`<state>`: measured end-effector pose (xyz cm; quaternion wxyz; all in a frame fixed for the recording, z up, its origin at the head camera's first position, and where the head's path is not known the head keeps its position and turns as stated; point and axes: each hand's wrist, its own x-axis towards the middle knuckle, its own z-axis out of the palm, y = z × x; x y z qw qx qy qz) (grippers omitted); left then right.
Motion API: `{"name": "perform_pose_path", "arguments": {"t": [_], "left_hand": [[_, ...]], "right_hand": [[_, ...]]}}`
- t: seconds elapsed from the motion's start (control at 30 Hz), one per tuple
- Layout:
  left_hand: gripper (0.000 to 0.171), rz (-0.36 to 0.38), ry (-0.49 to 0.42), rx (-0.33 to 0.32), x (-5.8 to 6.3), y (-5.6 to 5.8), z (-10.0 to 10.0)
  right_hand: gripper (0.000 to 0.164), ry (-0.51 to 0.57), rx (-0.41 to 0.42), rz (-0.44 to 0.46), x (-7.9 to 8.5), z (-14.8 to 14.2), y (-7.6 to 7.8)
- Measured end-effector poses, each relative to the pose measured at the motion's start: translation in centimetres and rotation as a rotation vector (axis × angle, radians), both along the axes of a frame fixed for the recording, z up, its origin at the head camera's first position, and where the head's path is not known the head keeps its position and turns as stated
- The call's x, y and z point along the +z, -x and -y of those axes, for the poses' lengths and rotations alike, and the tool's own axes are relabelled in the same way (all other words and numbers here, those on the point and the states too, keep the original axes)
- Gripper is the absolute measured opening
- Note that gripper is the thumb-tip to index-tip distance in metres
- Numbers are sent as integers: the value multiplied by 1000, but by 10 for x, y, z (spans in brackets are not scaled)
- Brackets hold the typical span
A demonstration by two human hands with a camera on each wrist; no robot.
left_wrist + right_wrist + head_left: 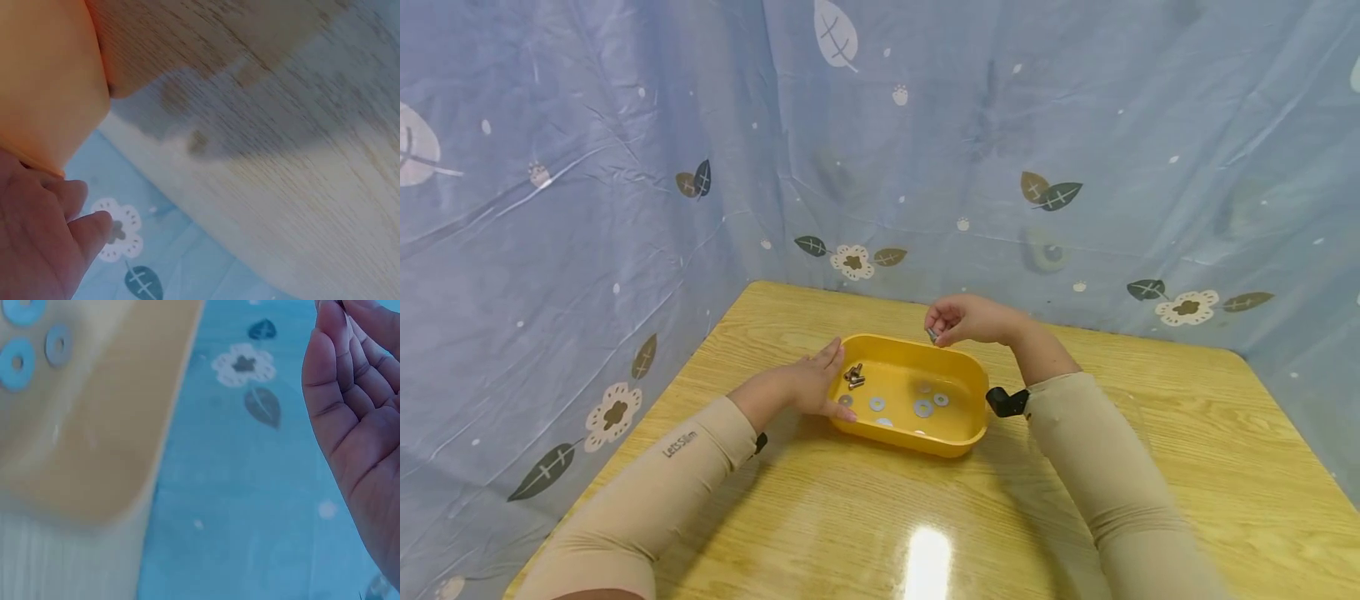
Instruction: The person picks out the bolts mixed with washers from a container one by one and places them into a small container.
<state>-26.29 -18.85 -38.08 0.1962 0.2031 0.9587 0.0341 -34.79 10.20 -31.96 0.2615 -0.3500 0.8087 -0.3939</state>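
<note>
Over the far rim of the yellow tray [958, 443], at roughly 12 o'clock from the tray's centre, I see a small metal part [932, 335] pinched between the fingertips of the right hand [964, 320]. I cannot tell from the head view whether it is a bolt or a nut. The right hand's fingers are curled, with thumb and fingers closed together on the part; the right wrist view shows only the palm [359, 434] and bent fingers, the tips cut off at the upper edge.

Inside the tray, a cluster of bolts [853, 376] lies at about 10 o'clock, and several flat washers [922, 407] are scattered across the floor from 7 to 3 o'clock.

At 9 o'clock, the left hand [811, 384] rests against the tray's outer wall with fingers straight, holding nothing; the left wrist view shows the fingers [44, 244] touching the yellow wall [47, 81].

The tray sits on a wooden table [1150, 467]. A blue floral cloth [625, 167] hangs behind it from 9 to 3 o'clock.
</note>
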Motion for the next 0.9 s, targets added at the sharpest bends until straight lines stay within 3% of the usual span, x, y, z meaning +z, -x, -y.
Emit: {"name": "perform_pose_path", "arguments": {"t": [0.37, 0.57, 0.9], "left_hand": [[118, -7, -21, 5, 3, 2, 1], [117, -8, -19, 0, -3, 1, 1], [117, -29, -12, -6, -4, -1, 0]], "right_hand": [[24, 42, -115, 9, 14, -83, -14], [23, -4, -173, -6, 5, -127, -23], [31, 5, -251, 56, -19, -187, -30]]}}
